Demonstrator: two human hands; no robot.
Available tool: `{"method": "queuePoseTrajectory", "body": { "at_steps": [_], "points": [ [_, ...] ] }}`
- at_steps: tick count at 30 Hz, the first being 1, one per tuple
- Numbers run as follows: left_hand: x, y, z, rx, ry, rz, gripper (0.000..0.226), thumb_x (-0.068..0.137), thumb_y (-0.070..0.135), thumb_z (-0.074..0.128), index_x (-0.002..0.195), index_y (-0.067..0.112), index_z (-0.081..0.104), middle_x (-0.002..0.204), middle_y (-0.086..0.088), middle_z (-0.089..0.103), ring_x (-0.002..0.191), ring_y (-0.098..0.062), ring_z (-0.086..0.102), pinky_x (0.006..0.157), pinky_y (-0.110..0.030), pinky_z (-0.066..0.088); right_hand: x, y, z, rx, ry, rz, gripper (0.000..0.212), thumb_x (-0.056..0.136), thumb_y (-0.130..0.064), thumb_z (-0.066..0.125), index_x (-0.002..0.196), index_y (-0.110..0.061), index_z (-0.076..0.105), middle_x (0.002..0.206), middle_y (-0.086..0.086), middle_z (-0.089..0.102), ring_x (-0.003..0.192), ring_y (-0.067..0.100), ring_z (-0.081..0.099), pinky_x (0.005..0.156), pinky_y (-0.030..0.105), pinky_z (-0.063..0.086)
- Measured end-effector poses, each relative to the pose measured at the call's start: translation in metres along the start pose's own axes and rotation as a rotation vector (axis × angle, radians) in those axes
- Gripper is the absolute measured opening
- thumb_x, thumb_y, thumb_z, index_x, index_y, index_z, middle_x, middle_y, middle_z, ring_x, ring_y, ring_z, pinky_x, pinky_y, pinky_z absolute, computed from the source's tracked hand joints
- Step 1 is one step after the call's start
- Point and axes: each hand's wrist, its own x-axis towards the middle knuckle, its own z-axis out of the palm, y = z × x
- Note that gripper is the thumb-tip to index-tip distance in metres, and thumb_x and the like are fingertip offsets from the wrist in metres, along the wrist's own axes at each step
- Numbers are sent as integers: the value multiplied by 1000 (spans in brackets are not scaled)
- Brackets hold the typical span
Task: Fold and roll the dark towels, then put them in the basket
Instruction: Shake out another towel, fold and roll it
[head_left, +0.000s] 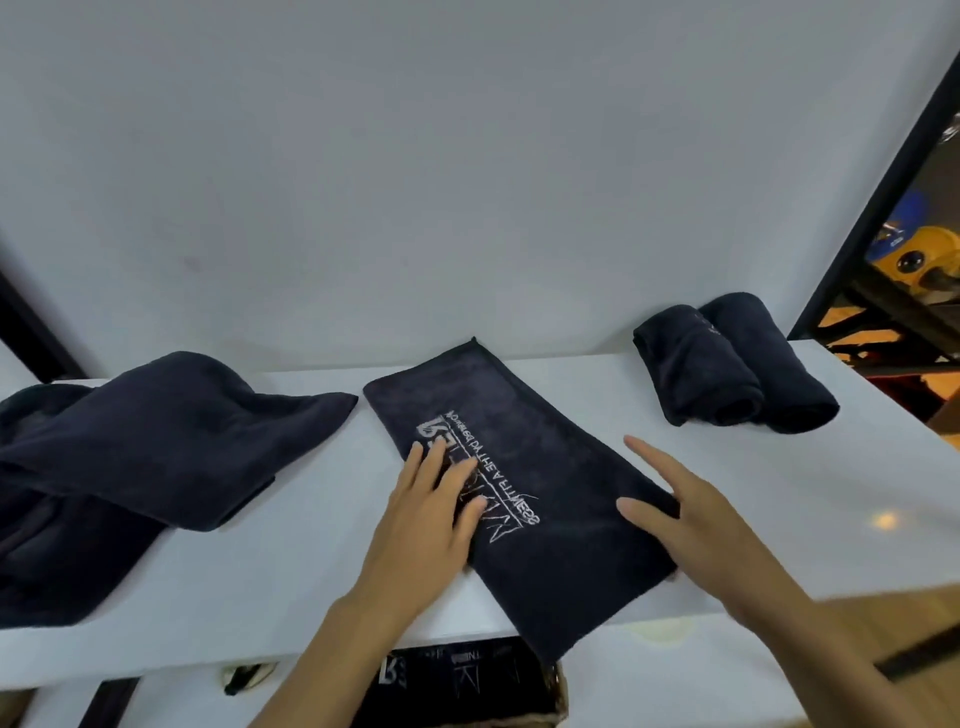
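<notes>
Closest to the camera, under the table's near edge, sits a basket (562, 688) with a woven rim. Only part of it shows. Dark towels with pale printing (457, 680) lie inside; how many, I cannot tell.

On the white table (311, 561) a folded towel (561, 493) lies slantwise in the middle. Its far corner points at the wall (467, 156), and its near end hangs over the table's near edge, above the basket. Pale lettering runs along its length.

The left hand (431, 512) lies flat with fingers spread and straight, pressing on the left side of the folded towel, over the lettering. The right hand (693, 530) is spread too. Its thumb rests on the towel's right edge, and the other fingers stretch straight out over the bare table beside it.

At the left, a heap of loose towels (156, 452) spills to the left border of the view, with a bare strip of table between it and the folded towel. At the far right, two rolled towels (727, 374) lie side by side, touching, close to the wall. A wide bare stretch of table separates them from the right hand. The table's right end meets a black frame (872, 208), with blurred orange and yellow shapes beyond.
</notes>
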Motion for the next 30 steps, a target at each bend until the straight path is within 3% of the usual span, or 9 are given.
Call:
{"method": "queuePoseTrajectory", "body": {
  "at_steps": [3,6,10,14,17,19,22,27,30],
  "points": [
    [34,-4,-1,-109,23,4,39,103,21,41,142,22,45,160,1,19,150,-20,5,117,-26,10,-22,-7,13,80,-9,22,37,92,-18,63,118,-44,63,113,-12,64,80,7,65,56,23,52],
    [65,-14,-6,-63,27,8,36,101,12,43,134,19,55,155,-7,32,147,-28,19,117,-30,17,-41,-16,28,143,-140,46,35,91,-18,64,114,-44,62,100,-3,68,57,18,67,50,27,51],
    [21,4,-20,-49,45,229,51,92,56,45,127,23,61,148,4,41,141,-14,32,113,-22,22,-51,-17,22,178,-139,86,19,94,-21,61,104,-34,70,94,-2,70,65,24,72,53,26,51],
    [-65,16,-15,-18,-138,394,83,75,86,38,139,33,49,154,16,27,144,0,14,119,-20,6,-59,-8,6,370,-238,165,16,93,-19,62,98,-25,76,98,3,73,83,29,73,57,27,50],
    [-82,3,-4,336,-84,531,81,80,74,54,143,24,42,151,-2,42,141,-22,35,116,-42,20,-64,-3,1,476,-357,167,34,85,-8,69,115,-24,68,109,5,72,95,29,71,58,27,52],
    [-82,-5,-1,368,-7,568,76,71,41,82,135,16,49,137,-8,57,129,-27,52,113,-43,33,-65,-4,3,406,-356,129,45,80,1,73,116,-25,64,106,3,73,95,27,71,59,26,53],
    [-85,-14,-4,219,113,549,59,57,18,93,111,14,70,118,-3,69,112,-21,65,96,-38,52,-64,-4,8,176,-229,12,40,80,4,74,107,-23,64,94,0,75,83,19,72,56,23,51],
    [-83,-1,-34,-115,95,320,21,87,38,59,103,30,70,99,16,72,91,-4,66,81,-24,54,-60,-4,10,0,-90,-125,11,84,-11,73,84,-20,68,59,-3,66,50,6,57,48,16,41],
    [-72,8,-46,-452,-19,15,9,87,26,69,95,29,74,88,22,73,88,3,66,87,-20,51,-51,-5,7,-100,-34,-163,44,91,-33,64,60,-10,44,52,-3,35,50,9,32,52,24,29]
  ]
}}
